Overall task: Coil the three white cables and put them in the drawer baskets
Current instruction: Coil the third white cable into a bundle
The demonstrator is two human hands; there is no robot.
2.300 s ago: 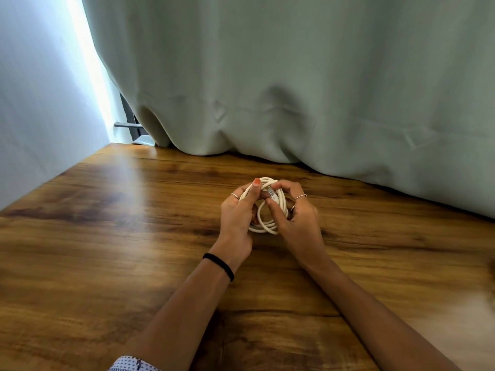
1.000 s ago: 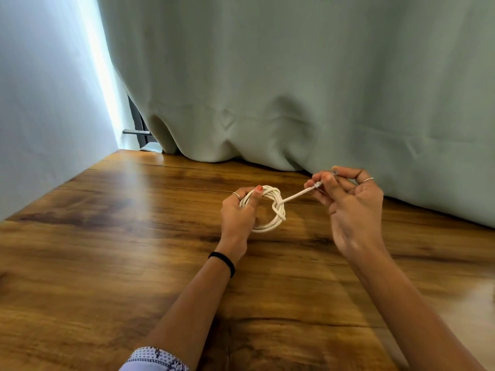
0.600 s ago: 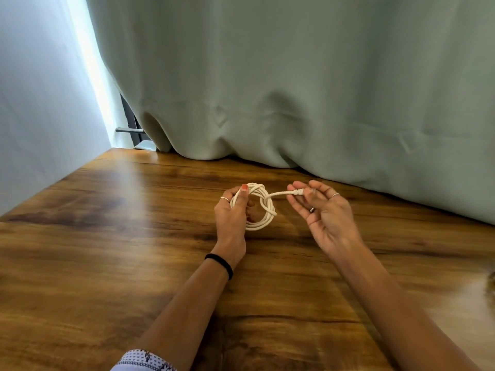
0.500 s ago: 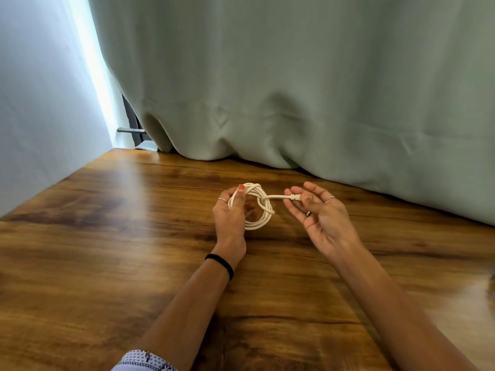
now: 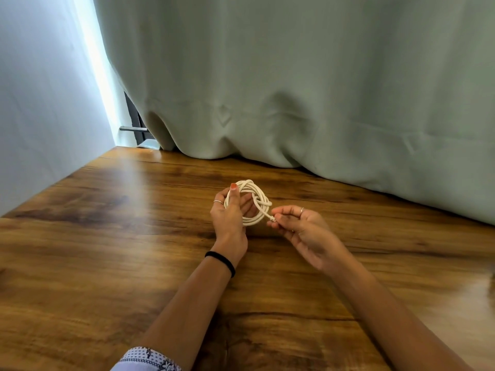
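While your left hand (image 5: 229, 210) is gripping the coiled white cable (image 5: 253, 203) above the tabletop (image 5: 107, 236), your right hand (image 5: 300, 227), fingers (image 5: 278, 218) pinching the plug end, is now drawing closer, tucking the tail; coiling is nearly finishing.

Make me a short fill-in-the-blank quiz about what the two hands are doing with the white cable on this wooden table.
1. The left hand grips the coiled white ____.
2. The right hand pinches the cable's loose ____.
3. The left wrist wears a ____ hair tie.
4. Behind the wooden table hangs a pale green ____.

Missing words: cable, end, black, curtain.
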